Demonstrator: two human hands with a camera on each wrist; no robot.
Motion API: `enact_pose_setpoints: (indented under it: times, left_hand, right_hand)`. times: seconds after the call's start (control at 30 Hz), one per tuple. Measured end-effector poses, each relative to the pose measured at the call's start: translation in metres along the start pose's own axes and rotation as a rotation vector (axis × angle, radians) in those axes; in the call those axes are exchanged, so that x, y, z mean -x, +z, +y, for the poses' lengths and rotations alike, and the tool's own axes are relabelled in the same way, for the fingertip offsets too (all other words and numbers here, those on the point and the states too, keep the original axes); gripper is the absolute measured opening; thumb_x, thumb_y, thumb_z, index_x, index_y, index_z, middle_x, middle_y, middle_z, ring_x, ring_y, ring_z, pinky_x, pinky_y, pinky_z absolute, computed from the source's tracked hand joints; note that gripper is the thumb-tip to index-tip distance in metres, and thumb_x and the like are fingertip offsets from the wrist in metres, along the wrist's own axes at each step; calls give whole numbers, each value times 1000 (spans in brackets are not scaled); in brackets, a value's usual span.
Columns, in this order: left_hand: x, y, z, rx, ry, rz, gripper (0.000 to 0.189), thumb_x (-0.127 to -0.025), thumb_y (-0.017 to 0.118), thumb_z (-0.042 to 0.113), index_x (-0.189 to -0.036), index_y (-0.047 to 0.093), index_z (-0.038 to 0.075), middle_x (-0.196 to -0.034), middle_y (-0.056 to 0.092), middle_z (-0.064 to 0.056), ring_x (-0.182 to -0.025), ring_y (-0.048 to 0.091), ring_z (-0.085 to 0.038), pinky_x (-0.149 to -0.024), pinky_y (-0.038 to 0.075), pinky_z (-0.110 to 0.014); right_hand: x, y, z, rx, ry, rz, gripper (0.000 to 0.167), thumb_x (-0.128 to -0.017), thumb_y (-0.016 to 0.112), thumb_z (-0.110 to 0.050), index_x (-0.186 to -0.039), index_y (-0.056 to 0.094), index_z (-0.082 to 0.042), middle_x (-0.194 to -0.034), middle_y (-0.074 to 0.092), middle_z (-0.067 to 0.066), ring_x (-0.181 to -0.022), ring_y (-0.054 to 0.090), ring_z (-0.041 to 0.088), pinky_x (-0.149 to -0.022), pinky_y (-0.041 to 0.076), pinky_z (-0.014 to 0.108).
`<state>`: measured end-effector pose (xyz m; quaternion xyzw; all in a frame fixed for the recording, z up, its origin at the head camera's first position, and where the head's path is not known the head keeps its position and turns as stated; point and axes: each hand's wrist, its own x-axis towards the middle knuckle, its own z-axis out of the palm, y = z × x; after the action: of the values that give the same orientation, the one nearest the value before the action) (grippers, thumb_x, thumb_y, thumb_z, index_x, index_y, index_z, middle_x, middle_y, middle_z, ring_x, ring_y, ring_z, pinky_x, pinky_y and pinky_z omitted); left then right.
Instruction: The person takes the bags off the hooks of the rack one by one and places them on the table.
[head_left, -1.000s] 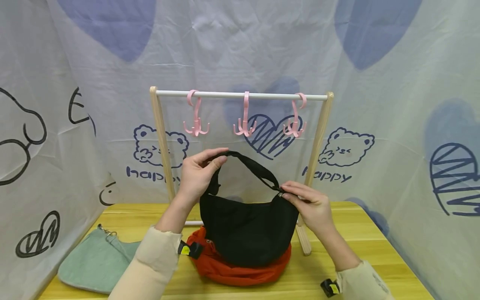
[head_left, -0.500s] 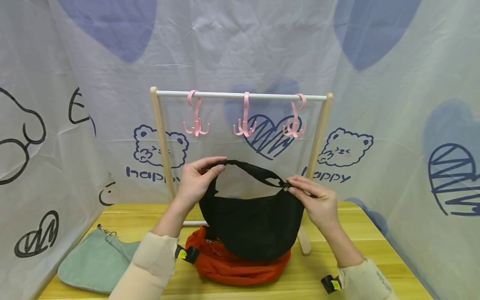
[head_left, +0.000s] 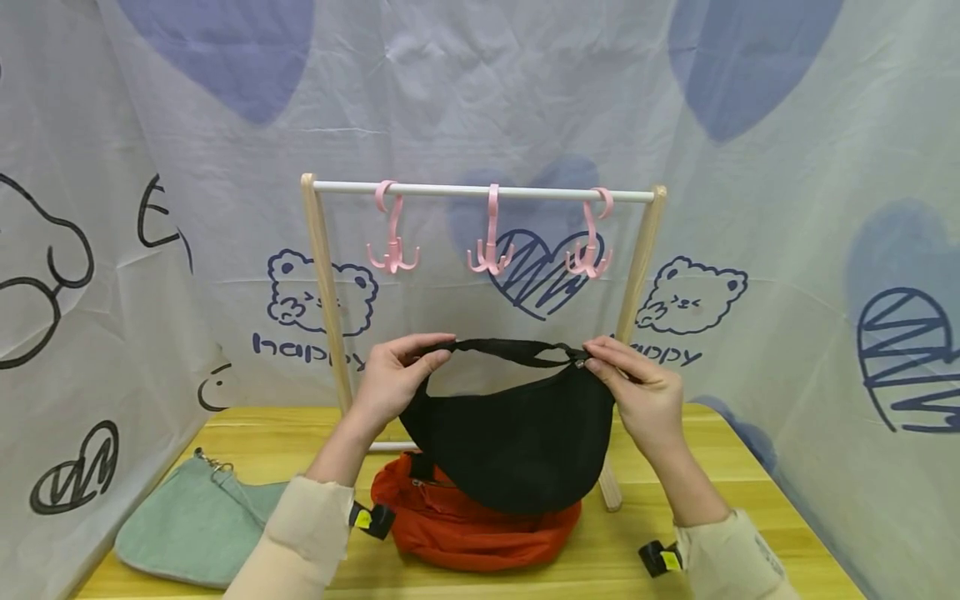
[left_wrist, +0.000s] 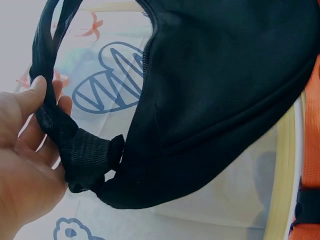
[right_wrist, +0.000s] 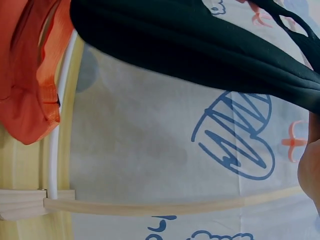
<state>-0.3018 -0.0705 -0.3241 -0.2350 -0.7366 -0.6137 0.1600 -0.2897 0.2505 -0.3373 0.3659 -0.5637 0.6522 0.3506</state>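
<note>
A black shoulder bag [head_left: 517,442] hangs between both hands, in front of a wooden rack. My left hand [head_left: 393,375] pinches its strap [head_left: 502,348] at the left side; the left wrist view shows the thumb and fingers around the strap [left_wrist: 47,100], above a bunched webbing end. With thumb and fingers, my right hand [head_left: 641,387] pinches the bag's upper right corner, where the strap joins. Only an edge of the right hand [right_wrist: 311,170] shows in the right wrist view. Behind and below the black bag lies a red bag [head_left: 480,542], partly covered by it.
On the table's left lies a mint green bag [head_left: 187,525] with a metal clasp. The rack's white bar [head_left: 442,190] carries three pink multi-prong hooks, the middle one [head_left: 491,250] above the black bag. A patterned cloth [head_left: 787,275] surrounds the wooden table [head_left: 712,467].
My left hand has come down with the strap. My right hand has risen and shifted slightly right, so the strap now runs nearly level. The bag's bottom has lifted, showing more of the red bag.
</note>
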Motion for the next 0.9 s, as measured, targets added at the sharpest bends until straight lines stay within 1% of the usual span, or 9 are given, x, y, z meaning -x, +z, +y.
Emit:
enact_pose_setpoints:
  times: [0.13,0.23,0.33,0.43,0.5,0.63,0.7,0.8,0.9]
  left_hand:
    - [2,0,-6,-34,10,-32,28,-97,75,13,-124,77,6,-121,76,-10,-107,70,-17,-89,57,-23]
    - [4,2,-10,-57,30,-65,28,-97,75,14,-125,77,8,-122,76,-8,-110,70,-22,-90,57,-23]
    - [6,5,-16,-84,63,-94,30,-97,74,13,-127,76,10,-126,74,-7,-117,68,-25,-97,57,-31]
    - [11,8,-21,-132,78,-102,35,-98,74,14,-133,73,14,-134,70,-5,-127,64,-25,-107,53,-44]
    - [14,8,-25,-165,75,-97,40,-98,74,17,-138,70,17,-141,66,-4,-133,59,-26,-112,47,-52]
    - [22,6,-35,-204,67,-63,53,-97,76,21,-148,61,24,-153,56,-1,-143,49,-27,-119,37,-57]
    - [26,5,-41,-210,59,-43,61,-96,77,23,-152,56,28,-157,52,1,-147,44,-27,-120,34,-59]
    - [31,3,-50,-208,52,-19,70,-94,80,24,-157,49,30,-162,45,1,-150,39,-29,-121,31,-61]
    - [35,2,-59,-182,47,7,77,-92,82,22,-159,45,28,-164,42,2,-152,36,-29,-121,29,-62]
  right_hand:
    - [-3,2,-2,-4,-1,24,23,-83,68,28,-105,72,21,-111,78,12,-111,73,21,-92,58,28]
    - [-4,3,-4,-2,5,42,22,-83,69,27,-104,72,21,-111,78,12,-110,73,21,-92,58,28]
    - [-5,4,-5,1,5,61,22,-83,69,26,-104,72,21,-110,78,13,-110,73,21,-92,58,28]
    - [-5,4,-6,-8,5,73,22,-83,69,27,-104,72,21,-110,78,13,-110,73,21,-92,58,28]
    - [-6,4,-7,-9,4,76,23,-83,69,27,-105,72,21,-110,78,13,-109,73,21,-92,58,28]
    - [-6,3,-7,-16,1,76,23,-83,68,27,-105,71,22,-110,78,13,-110,73,22,-93,58,28]
    - [-6,3,-7,-18,-4,76,23,-83,68,28,-104,71,22,-110,78,13,-111,73,22,-94,57,28]
    - [-6,3,-7,-38,-11,79,22,-83,68,28,-104,71,22,-110,78,12,-112,72,22,-94,57,29]
    - [-7,2,-8,-64,-15,87,23,-83,67,29,-104,71,22,-110,78,12,-111,72,23,-94,57,29]
